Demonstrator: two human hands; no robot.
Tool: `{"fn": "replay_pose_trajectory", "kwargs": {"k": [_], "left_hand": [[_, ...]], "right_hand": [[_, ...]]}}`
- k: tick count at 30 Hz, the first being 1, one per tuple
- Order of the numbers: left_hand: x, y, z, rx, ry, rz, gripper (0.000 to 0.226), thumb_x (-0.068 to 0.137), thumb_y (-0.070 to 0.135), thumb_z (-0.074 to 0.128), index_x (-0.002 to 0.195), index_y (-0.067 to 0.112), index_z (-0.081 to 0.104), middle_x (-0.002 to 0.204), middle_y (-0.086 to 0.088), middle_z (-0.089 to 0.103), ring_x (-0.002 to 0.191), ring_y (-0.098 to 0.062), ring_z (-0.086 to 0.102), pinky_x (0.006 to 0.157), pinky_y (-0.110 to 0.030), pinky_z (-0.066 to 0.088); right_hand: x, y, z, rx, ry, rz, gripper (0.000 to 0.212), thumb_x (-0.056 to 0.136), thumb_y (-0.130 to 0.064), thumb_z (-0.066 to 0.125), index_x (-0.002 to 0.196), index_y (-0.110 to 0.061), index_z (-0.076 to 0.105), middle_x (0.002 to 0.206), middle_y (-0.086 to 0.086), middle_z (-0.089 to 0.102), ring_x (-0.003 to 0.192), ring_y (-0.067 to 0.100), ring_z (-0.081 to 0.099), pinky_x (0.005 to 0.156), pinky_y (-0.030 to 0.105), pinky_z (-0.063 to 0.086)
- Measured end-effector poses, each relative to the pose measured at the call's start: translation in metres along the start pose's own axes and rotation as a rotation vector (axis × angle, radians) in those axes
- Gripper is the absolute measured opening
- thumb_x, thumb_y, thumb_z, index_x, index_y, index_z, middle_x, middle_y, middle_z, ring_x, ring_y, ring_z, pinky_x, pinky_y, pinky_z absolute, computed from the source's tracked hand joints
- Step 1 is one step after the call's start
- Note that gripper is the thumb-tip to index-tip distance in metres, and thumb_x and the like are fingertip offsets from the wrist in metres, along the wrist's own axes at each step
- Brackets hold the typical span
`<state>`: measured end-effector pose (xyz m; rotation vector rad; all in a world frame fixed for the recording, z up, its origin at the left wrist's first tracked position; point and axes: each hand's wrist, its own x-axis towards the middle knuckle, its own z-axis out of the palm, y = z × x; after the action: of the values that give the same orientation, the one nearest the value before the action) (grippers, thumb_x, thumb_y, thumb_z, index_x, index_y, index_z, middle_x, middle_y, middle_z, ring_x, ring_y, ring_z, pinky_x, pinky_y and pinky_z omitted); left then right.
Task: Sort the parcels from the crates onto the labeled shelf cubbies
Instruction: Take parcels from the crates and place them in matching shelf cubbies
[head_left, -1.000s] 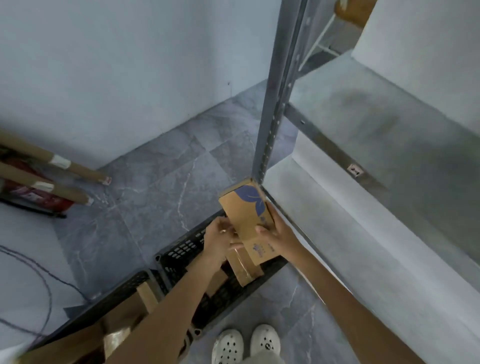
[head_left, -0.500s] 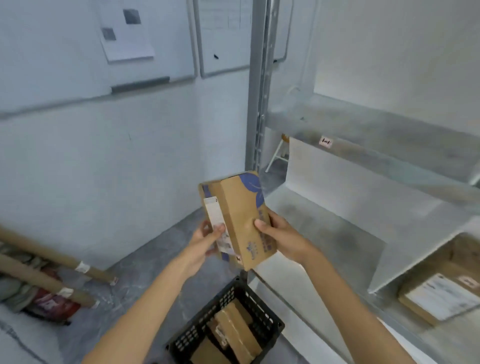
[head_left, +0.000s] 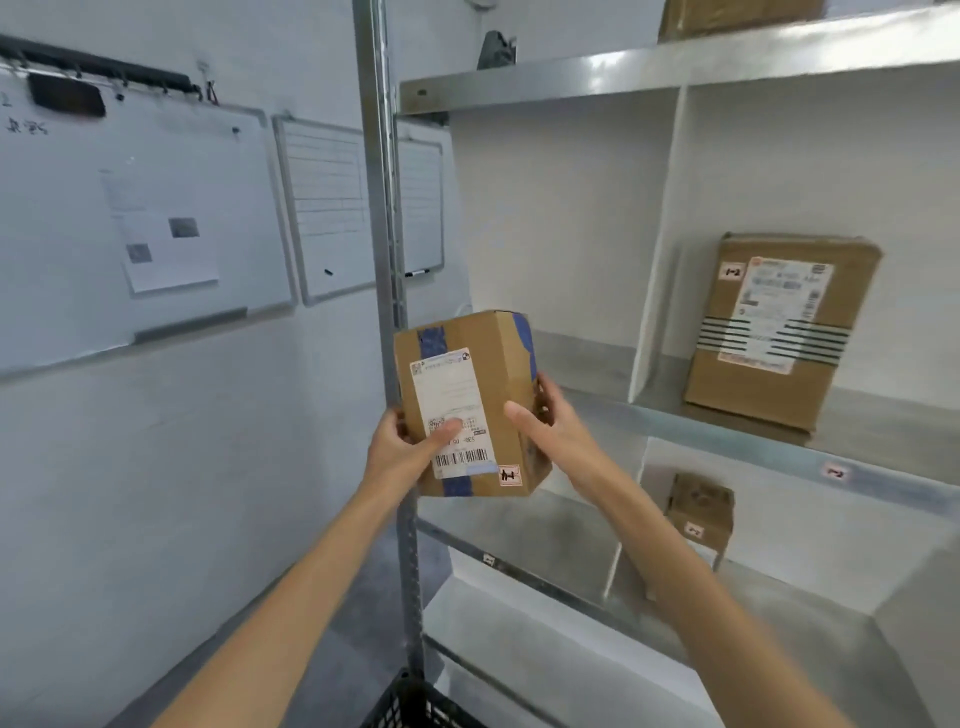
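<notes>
I hold a small brown cardboard parcel (head_left: 493, 374) with blue tape and a white shipping label upright at chest height, just in front of the metal shelf unit's left post (head_left: 382, 218). My left hand (head_left: 405, 447) grips its left edge, thumb across the label. My right hand (head_left: 550, 426) grips its right side, fingers curled behind. A small sticker with a handwritten code sits at the parcel's lower right. The open cubby (head_left: 582, 364) right behind the parcel holds nothing.
A large taped parcel (head_left: 779, 332) stands in the cubby to the right, a small parcel (head_left: 701, 509) sits one shelf lower. Another box (head_left: 737, 15) rests on the top shelf. A black crate's corner (head_left: 415, 701) shows at the bottom. Whiteboards (head_left: 140, 218) hang on the left wall.
I have lifted the parcel up from above the crate to shelf height and turned its label face toward me. My view rose from the floor to the shelves.
</notes>
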<state>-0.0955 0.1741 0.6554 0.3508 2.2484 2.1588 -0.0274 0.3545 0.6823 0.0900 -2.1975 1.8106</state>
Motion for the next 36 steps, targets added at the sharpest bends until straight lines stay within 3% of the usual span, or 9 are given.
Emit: {"fn": "replay_pose_trajectory", "kwargs": {"k": [3,9,12,17,19,24,30,33,36], "left_hand": [[-0.031,0.024,0.024,0.063,-0.001,0.082,0.058,0.069,0.040,0.079,0.112,0.017,0.047,0.099,0.008,0.063,0.089,-0.008,0.064,0.073,-0.028,0.057],[-0.095,0.054,0.068,0.045,-0.160,0.102,0.056,0.073,0.042,0.074,0.115,0.017,0.047,0.107,0.003,0.066,0.094,-0.010,0.066,0.075,-0.028,0.057],[-0.122,0.068,0.086,-0.061,-0.320,0.054,0.044,0.083,0.032,0.068,0.119,0.021,0.044,0.111,0.002,0.063,0.092,-0.005,0.063,0.065,-0.016,0.053],[-0.145,0.075,0.108,-0.169,-0.686,-0.067,0.085,0.059,0.052,0.081,0.130,0.031,0.039,0.124,0.000,0.062,0.109,-0.019,0.062,0.088,-0.043,0.054],[-0.150,0.080,0.120,-0.127,-0.804,-0.029,0.082,0.058,0.050,0.081,0.127,0.036,0.039,0.124,0.004,0.063,0.110,-0.018,0.063,0.091,-0.045,0.053],[-0.157,0.096,0.149,-0.119,-0.872,0.051,0.078,0.067,0.041,0.077,0.135,0.033,0.038,0.124,0.004,0.064,0.109,-0.018,0.064,0.085,-0.040,0.056],[-0.157,0.100,0.158,0.054,-1.017,0.097,0.064,0.072,0.041,0.076,0.127,0.042,0.043,0.116,0.013,0.067,0.108,-0.013,0.064,0.086,-0.036,0.056],[-0.152,0.101,0.160,0.055,-1.038,0.088,0.083,0.056,0.054,0.081,0.128,0.042,0.043,0.119,0.013,0.065,0.109,-0.014,0.063,0.083,-0.034,0.057],[-0.151,0.097,0.171,-0.147,-0.918,0.028,0.114,0.053,0.054,0.083,0.145,0.041,0.018,0.139,0.007,0.049,0.103,-0.010,0.065,0.072,-0.023,0.056]], "right_hand": [[-0.037,-0.020,-0.023,-0.035,-0.006,-0.001,0.075,0.076,-0.045,0.067,0.139,-0.035,0.028,0.127,-0.009,0.054,0.112,0.010,0.057,0.094,0.032,0.050],[-0.121,-0.040,-0.077,0.144,0.142,0.012,0.050,0.067,-0.044,0.069,0.110,-0.048,0.045,0.123,-0.004,0.059,0.111,0.019,0.061,0.098,0.043,0.049],[-0.158,-0.044,-0.100,0.231,0.187,0.048,0.070,0.072,-0.041,0.074,0.133,-0.036,0.039,0.127,-0.002,0.058,0.109,0.020,0.063,0.096,0.044,0.050],[-0.200,-0.055,-0.127,0.378,0.325,0.039,0.082,0.073,-0.037,0.068,0.143,-0.024,0.028,0.130,0.007,0.057,0.106,0.024,0.066,0.086,0.041,0.056],[-0.209,-0.059,-0.136,0.415,0.369,0.027,0.082,0.073,-0.038,0.067,0.144,-0.024,0.026,0.129,0.010,0.057,0.104,0.025,0.066,0.082,0.039,0.058],[-0.224,-0.080,-0.176,0.234,0.436,-0.001,0.097,0.068,-0.051,0.071,0.147,-0.032,0.017,0.134,0.002,0.055,0.115,0.017,0.060,0.101,0.048,0.045],[-0.240,-0.126,-0.230,-0.049,0.398,0.016,0.054,0.083,-0.041,0.065,0.132,-0.031,0.046,0.117,0.003,0.064,0.103,0.016,0.063,0.079,0.028,0.053],[-0.252,-0.124,-0.243,-0.052,0.290,0.073,0.043,0.083,-0.034,0.066,0.124,-0.030,0.056,0.118,0.007,0.064,0.102,0.017,0.064,0.079,0.030,0.055],[-0.256,-0.114,-0.242,0.103,0.487,-0.038,0.037,0.086,-0.026,0.064,0.123,-0.024,0.055,0.111,0.010,0.060,0.087,0.016,0.063,0.068,0.029,0.055]]}}
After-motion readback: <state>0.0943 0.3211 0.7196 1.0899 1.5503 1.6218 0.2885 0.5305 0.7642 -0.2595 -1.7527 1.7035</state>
